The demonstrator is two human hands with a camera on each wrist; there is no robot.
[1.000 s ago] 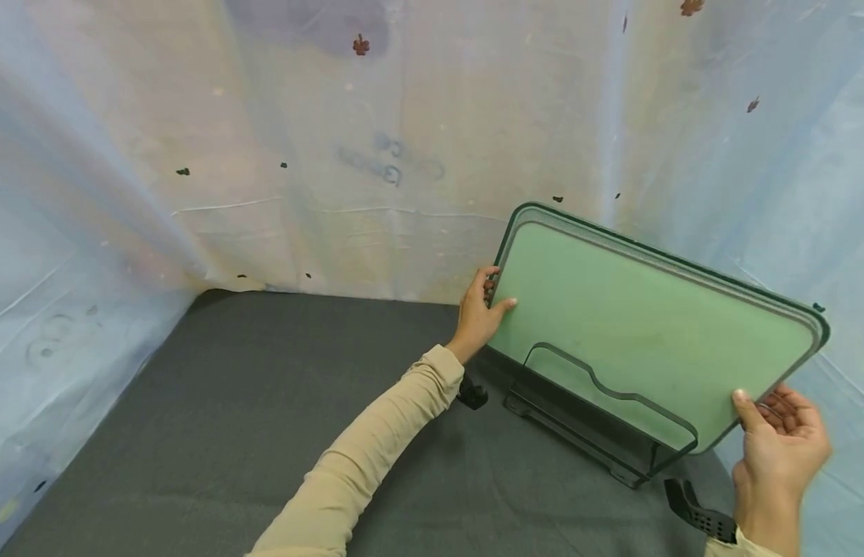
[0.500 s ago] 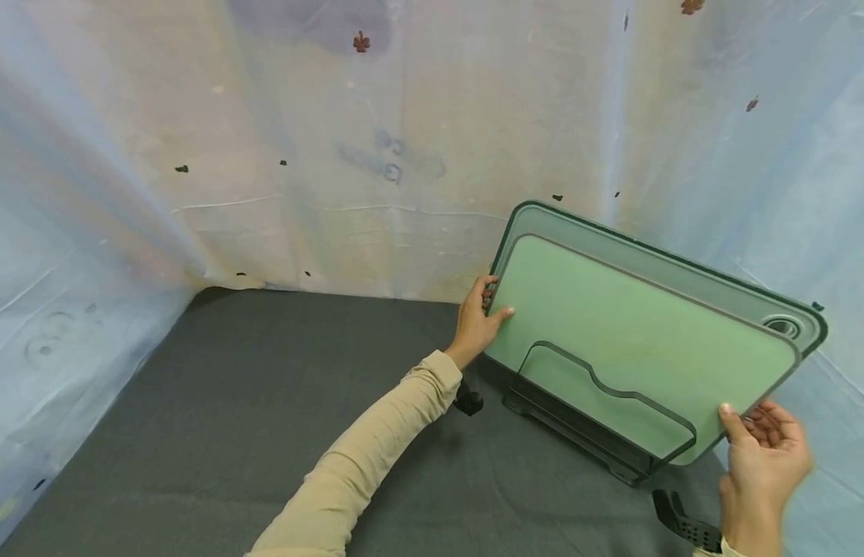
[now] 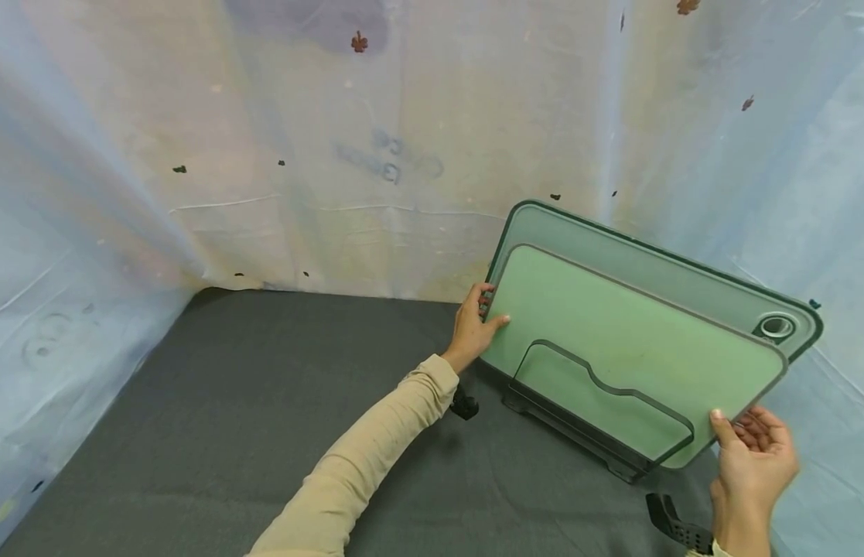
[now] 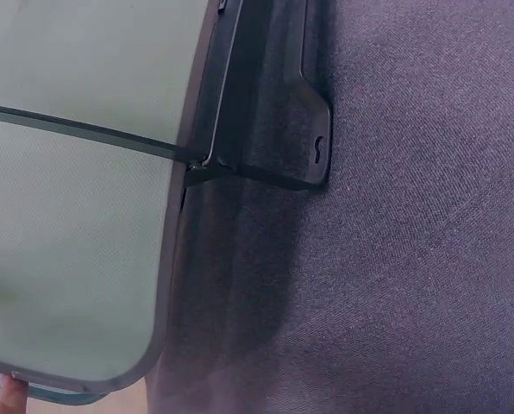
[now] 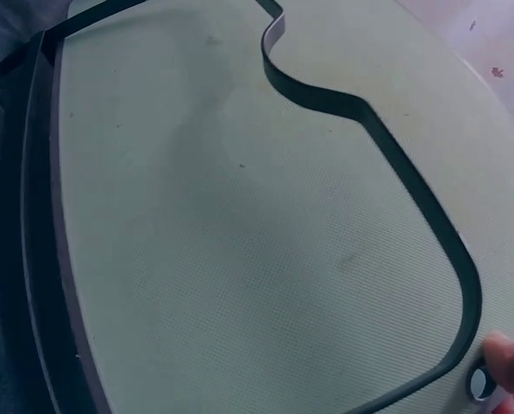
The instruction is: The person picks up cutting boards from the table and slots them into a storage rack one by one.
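Observation:
A light green cutting board (image 3: pixel 612 333) with a grey rim stands tilted in a black rack (image 3: pixel 574 432), behind the rack's bent front loop. Behind it is a larger grey-green cutting board (image 3: pixel 633 267) with a dark green rim and a round hole near its right corner. My left hand (image 3: pixel 472 329) holds the light green board's left edge, thumb on the front face. At the lower right edge, my right hand (image 3: pixel 755 460) pinches the same board between thumb and fingers. In the right wrist view, a thumb (image 5: pixel 509 362) lies beside a small hole in the board.
A dark grey cloth (image 3: pixel 299 418) covers the surface under the rack and stretches left. Pale plastic sheeting (image 3: pixel 404 139) hangs at the back and both sides. The rack's slotted foot (image 4: pixel 317 155) rests on the cloth.
The light green board has slid down into the rack, exposing more of the board behind and its hole. Both hands have moved down with it, the right one also leftward.

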